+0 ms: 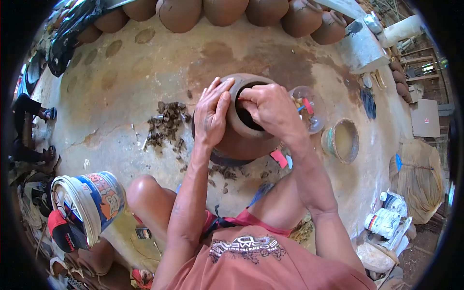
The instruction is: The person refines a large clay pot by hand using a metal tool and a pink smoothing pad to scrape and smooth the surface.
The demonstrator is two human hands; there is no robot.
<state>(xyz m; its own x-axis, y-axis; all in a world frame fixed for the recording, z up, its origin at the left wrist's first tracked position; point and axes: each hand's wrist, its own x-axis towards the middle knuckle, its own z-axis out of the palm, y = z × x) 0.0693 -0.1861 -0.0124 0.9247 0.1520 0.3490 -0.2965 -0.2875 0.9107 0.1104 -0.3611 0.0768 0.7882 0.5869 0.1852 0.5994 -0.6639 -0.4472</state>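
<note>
A round brown clay pot (237,147) with a wide dark mouth stands on the floor between my knees. My left hand (212,111) lies on the pot's left shoulder and rim, its fingers stretched out along the clay. At the mouth is my right hand (274,110), with thumb and fingers pinched together just inside the opening. A tiny bit of red shows at those fingertips, but what it belongs to is hidden. To the right of the pot, a clear plastic bowl (316,126) holds small coloured items. A red piece (279,158) and a light blue piece (289,162) lie nearby.
Dark clay scraps (166,123) litter the floor left of the pot. A bucket of murky liquid (327,142) stands at right. Several finished clay pots (224,9) line the far side. Near my left knee sits a white pail (108,193) with a red-and-black cap (66,233).
</note>
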